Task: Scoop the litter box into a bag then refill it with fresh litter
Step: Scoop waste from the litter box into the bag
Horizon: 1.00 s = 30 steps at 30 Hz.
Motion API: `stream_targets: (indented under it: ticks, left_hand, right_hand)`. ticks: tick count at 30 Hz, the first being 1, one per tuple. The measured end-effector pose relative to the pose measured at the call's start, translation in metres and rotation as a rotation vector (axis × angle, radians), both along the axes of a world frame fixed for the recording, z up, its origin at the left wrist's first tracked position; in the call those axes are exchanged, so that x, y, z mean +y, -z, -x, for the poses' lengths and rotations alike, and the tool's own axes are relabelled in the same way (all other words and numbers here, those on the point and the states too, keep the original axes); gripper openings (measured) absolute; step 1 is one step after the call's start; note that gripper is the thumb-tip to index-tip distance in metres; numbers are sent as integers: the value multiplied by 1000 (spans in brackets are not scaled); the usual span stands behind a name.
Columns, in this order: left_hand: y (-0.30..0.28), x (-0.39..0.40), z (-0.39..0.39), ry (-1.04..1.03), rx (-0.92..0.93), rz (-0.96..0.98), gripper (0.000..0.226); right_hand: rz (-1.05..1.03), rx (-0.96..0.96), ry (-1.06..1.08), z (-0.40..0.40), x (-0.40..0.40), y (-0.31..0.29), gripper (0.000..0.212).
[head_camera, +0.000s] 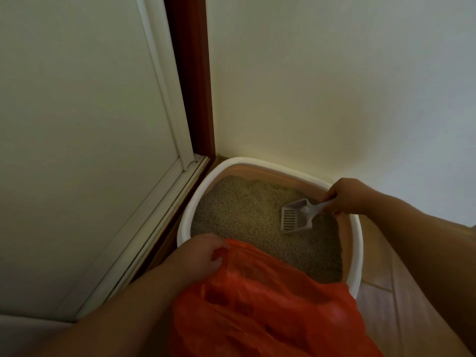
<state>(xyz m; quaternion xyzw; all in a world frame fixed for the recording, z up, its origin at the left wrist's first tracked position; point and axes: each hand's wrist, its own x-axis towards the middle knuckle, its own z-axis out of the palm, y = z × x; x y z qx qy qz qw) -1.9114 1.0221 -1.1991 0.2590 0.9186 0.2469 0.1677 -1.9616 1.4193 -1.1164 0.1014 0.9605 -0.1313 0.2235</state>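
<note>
A white-rimmed litter box [186, 215] stands in the corner, filled with grey-beige litter [242, 210]. My right hand [347, 195] grips the handle of a pale slotted scoop [296, 216], whose blade rests on the litter at the box's right side. My left hand [198, 253] holds the upper edge of an orange plastic bag [270, 313], which lies over the near edge of the box and hides that part of it.
A white door [85, 150] with a dark red-brown frame [190, 73] runs along the left of the box. A pale wall [334, 86] stands right behind it. Tiled floor [381, 279] shows to the right.
</note>
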Motion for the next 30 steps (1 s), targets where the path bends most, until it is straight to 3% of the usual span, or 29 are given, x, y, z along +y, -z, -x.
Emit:
stream_targets:
  ticks: [7, 16, 30]
  left_hand:
    - [2, -5, 5, -40, 20, 54, 45]
    - [7, -4, 6, -32, -4, 30, 46]
    - [9, -3, 3, -56, 1, -19, 44]
  right_hand:
    - [-127, -83, -165, 4, 1, 24, 28]
    - [-115, -60, -257, 12, -15, 42, 24]
    - [386, 42, -107, 7, -94, 111, 21]
